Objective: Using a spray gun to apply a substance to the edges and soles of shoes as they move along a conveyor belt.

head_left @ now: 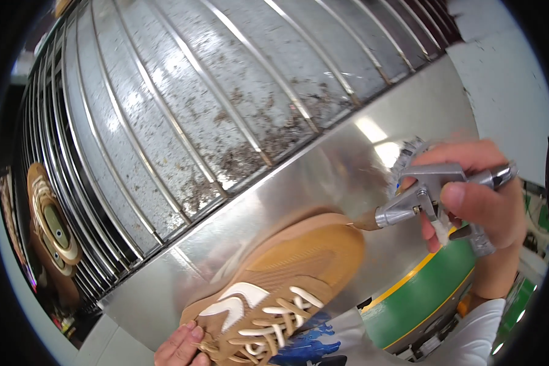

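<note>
A tan sneaker (287, 268) with white and tan laces and a white side patch lies tilted at the lower middle, its toe pointing up and right. My left hand (180, 346) closes its fingers on the heel end, partly cut off by the lower edge. At the right, my right hand (488, 204) is wrapped round a metal brush gun (430, 186) with a lever under its body. The brown brush tip (365, 223) meets the sole edge at the toe; contact is hard to confirm.
A rack of metal bars (183, 110) over a dirt-specked grey surface fills the upper left. A shiny steel ledge (341, 165) runs along its near edge. Another tan shoe (52, 226) rests at the far left. Green floor (421, 299) with yellow lines shows below right.
</note>
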Available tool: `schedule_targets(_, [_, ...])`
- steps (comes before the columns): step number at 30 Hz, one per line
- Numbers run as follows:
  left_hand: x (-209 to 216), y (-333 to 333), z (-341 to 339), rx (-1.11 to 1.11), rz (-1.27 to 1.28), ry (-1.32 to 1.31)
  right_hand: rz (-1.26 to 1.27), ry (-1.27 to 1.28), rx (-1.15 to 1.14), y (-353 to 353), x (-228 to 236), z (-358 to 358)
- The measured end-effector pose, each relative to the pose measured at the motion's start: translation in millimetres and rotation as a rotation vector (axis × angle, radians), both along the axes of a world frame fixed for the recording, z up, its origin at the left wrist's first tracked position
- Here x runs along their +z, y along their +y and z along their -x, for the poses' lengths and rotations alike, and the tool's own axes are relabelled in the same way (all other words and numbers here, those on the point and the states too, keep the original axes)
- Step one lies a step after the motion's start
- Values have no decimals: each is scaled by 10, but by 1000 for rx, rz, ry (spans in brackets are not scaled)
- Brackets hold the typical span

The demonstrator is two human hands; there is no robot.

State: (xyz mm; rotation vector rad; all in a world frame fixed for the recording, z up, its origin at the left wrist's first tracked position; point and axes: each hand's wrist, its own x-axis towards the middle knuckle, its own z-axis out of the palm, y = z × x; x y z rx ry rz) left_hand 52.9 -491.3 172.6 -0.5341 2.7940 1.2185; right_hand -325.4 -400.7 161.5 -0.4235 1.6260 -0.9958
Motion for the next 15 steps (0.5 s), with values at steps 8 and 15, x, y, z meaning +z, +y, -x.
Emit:
schedule_targets(8, [57,122,-61,84,136,-160,389,145,-461,1254,-413,-1000])
schedule_targets(15, [50,218,-59,117,214,-112,605,489,-346,1477,-735,-1504])
